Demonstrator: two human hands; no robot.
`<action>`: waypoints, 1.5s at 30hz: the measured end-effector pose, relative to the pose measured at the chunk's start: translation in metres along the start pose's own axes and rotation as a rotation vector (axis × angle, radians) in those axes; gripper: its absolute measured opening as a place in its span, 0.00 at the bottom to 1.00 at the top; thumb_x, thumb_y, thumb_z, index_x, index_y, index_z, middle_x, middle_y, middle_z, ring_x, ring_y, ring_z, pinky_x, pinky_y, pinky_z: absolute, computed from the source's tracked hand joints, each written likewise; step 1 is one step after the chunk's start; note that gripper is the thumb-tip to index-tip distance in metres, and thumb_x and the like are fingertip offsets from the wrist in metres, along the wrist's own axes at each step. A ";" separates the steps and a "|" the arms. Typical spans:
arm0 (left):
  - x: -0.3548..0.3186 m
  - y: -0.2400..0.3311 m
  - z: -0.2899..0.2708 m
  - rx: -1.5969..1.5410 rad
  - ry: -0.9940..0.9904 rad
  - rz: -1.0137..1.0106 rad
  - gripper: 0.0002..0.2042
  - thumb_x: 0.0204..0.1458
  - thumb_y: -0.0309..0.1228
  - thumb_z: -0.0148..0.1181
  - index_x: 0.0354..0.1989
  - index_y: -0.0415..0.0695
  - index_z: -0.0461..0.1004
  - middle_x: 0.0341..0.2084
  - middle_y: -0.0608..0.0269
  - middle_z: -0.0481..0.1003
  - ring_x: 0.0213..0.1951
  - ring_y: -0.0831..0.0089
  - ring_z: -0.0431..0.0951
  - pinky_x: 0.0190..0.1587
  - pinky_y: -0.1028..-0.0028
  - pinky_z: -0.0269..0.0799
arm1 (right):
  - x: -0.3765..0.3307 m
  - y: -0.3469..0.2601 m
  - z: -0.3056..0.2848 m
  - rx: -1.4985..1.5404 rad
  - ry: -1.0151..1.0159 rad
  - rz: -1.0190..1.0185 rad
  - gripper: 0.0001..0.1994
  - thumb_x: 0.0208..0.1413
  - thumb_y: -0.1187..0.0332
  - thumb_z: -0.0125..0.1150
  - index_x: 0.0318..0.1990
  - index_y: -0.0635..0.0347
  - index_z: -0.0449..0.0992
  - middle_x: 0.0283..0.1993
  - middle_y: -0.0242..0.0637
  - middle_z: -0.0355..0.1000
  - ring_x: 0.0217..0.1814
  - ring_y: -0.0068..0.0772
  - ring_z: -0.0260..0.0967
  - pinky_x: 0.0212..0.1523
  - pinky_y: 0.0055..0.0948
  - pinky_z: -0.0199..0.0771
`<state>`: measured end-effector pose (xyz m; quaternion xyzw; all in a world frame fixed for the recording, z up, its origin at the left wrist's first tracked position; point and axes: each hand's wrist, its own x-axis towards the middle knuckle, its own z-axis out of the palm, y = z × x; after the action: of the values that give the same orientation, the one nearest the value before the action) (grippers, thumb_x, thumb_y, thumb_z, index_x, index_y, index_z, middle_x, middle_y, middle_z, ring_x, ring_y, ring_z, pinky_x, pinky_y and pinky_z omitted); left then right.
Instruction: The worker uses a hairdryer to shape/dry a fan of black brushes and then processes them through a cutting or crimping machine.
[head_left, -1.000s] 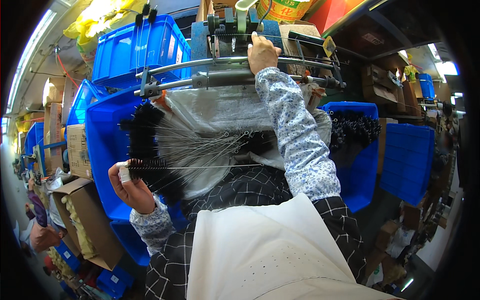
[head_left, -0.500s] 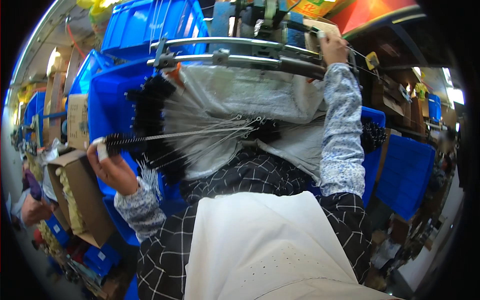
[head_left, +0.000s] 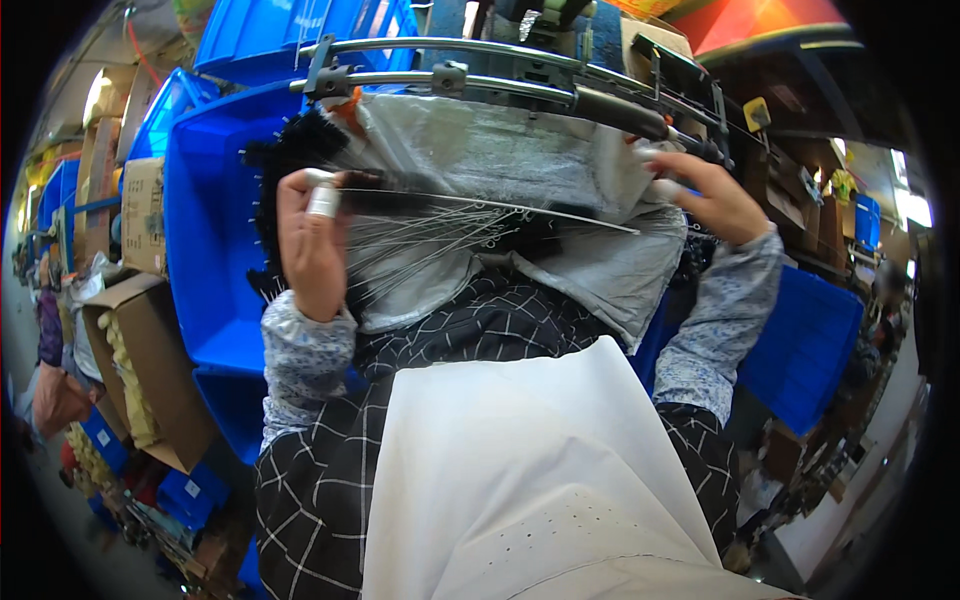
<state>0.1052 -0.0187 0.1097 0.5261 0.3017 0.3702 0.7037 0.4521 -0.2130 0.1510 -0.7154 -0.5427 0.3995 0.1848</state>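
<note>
The left hand [head_left: 312,245] is raised at about ten o'clock, back toward the camera, fingers curled shut, a pale band on one finger. The right hand [head_left: 712,200] reaches up at two o'clock, fingers bent, forearm rising from the lower right.

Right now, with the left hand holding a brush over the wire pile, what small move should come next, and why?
Probably carry the brush rightward toward the right hand, which waits by the machine bar. The left hand already grips the brush end, lifted above the loose wires.
</note>
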 end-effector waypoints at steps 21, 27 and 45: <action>-0.072 -0.019 -0.146 0.955 -0.041 -0.514 0.07 0.48 0.30 0.48 0.26 0.38 0.63 0.17 0.64 0.65 0.22 0.77 0.66 0.27 0.78 0.61 | 0.140 0.051 0.009 -0.644 0.898 0.335 0.12 0.48 0.63 0.48 0.42 0.42 0.71 0.35 0.30 0.71 0.40 0.31 0.61 0.44 0.32 0.57; -0.068 -0.011 -0.143 0.959 -0.124 -0.629 0.07 0.48 0.29 0.50 0.24 0.38 0.64 0.17 0.68 0.66 0.21 0.82 0.65 0.25 0.82 0.59 | 0.141 0.057 0.008 -0.717 0.906 0.299 0.12 0.47 0.63 0.49 0.42 0.39 0.71 0.35 0.29 0.71 0.38 0.29 0.62 0.42 0.31 0.58; -0.042 -0.019 -0.136 0.606 0.377 0.111 0.09 0.52 0.32 0.44 0.34 0.39 0.64 0.26 0.65 0.67 0.28 0.80 0.67 0.33 0.82 0.67 | 0.133 0.079 -0.004 -0.770 0.834 0.464 0.24 0.46 0.61 0.50 0.53 0.51 0.56 0.54 0.34 0.51 0.55 0.37 0.43 0.49 0.45 0.43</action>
<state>-0.0248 0.0130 0.0567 0.6489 0.4931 0.3920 0.4267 0.5172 -0.1161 0.0493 -0.9264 -0.3600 -0.1090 0.0182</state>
